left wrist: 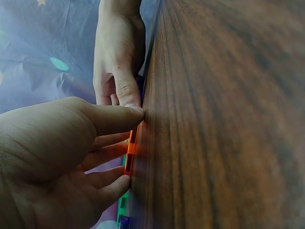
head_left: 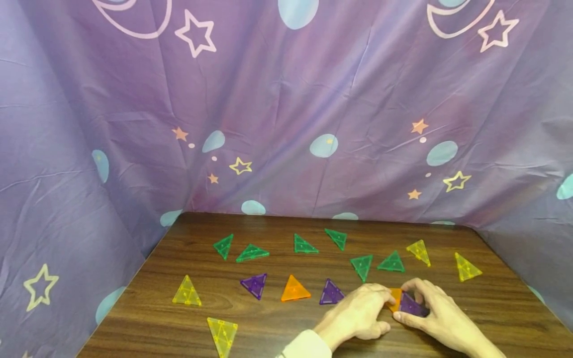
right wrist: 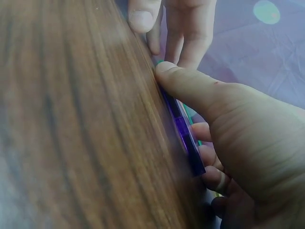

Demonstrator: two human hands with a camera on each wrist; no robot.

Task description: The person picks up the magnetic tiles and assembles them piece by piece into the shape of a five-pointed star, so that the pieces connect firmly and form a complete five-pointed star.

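Note:
Side by side at the right of the table lie an orange triangular magnetic tile (head_left: 395, 299) and a purple triangular magnetic tile (head_left: 411, 305), their edges together. My left hand (head_left: 361, 311) holds the orange tile from the left, its fingers partly covering it. From the right, my right hand (head_left: 440, 313) grips the purple tile between thumb and fingers. The left wrist view shows the orange tile's edge (left wrist: 130, 155) low against the wood, by my fingers. Past my right thumb, the purple tile's edge (right wrist: 183, 129) shows in the right wrist view.
Another purple tile (head_left: 331, 292) lies just left of my left hand, with an orange tile (head_left: 295, 289) and a purple tile (head_left: 255, 286) beyond. Several green tiles (head_left: 304, 244) lie farther back. Yellow tiles (head_left: 187, 292) lie at both sides. A patterned cloth (head_left: 286, 109) hangs behind the table.

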